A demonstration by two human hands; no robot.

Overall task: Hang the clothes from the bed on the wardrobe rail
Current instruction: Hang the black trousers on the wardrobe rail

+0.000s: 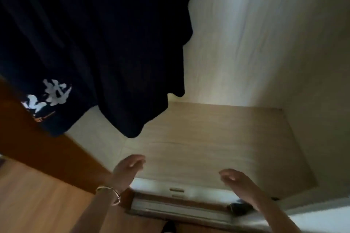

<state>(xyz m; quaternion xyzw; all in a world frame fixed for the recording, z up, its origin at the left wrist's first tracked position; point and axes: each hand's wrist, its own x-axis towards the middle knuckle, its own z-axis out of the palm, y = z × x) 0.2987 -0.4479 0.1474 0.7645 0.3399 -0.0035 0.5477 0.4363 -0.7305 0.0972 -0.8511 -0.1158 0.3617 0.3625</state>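
Dark garment (98,43) hangs in upper left of frame inside wardrobe (217,138). Left hand (126,170) and right hand (236,181) low centre, apart, fingers relaxed, holding nothing.

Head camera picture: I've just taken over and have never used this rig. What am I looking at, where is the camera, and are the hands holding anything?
There is no machine here. A person is working with bare hands, and the single picture comes from a wide-angle camera worn on the head, looking forward and down into an open wardrobe. The left hand, with bangles on its wrist, and the right hand reach forward at the bottom of the view. Their fingers are relaxed and they hold nothing. The pale wooden panel beyond them is the wardrobe floor; no clothes lie on it. At upper left a dark garment with a white print hangs down from above the frame. Its top and the rail are out of view, so I cannot tell how it is hung.
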